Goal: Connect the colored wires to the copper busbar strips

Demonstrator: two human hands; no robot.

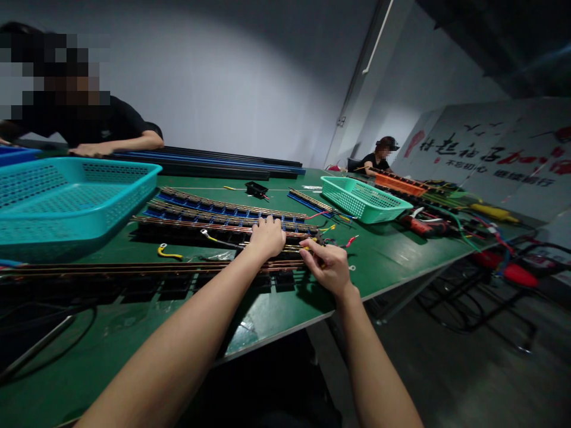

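Observation:
Long copper-coloured rails on black blocks [160, 269] run across the green table. Behind them lies a group of rails on blue and black supports [200, 209]. My left hand [267, 236] rests on the right part of this group, its fingers curled over the rails; what they grip is hidden. To its right, my right hand [328, 261] has thumb and fingertips close together at the rail ends, near thin wires. What lies between those fingers is too small to tell. A yellow cable with a ring lug [169, 252] and a black cable with a lug [218, 240] lie left of my hands.
A large turquoise basket [102, 208] stands at the left, a green basket [366, 199] at the back right. A small black tray [256, 189] lies between. Red-handled pliers [423, 226] lie right. Two people sit across and farther along the table [401, 273].

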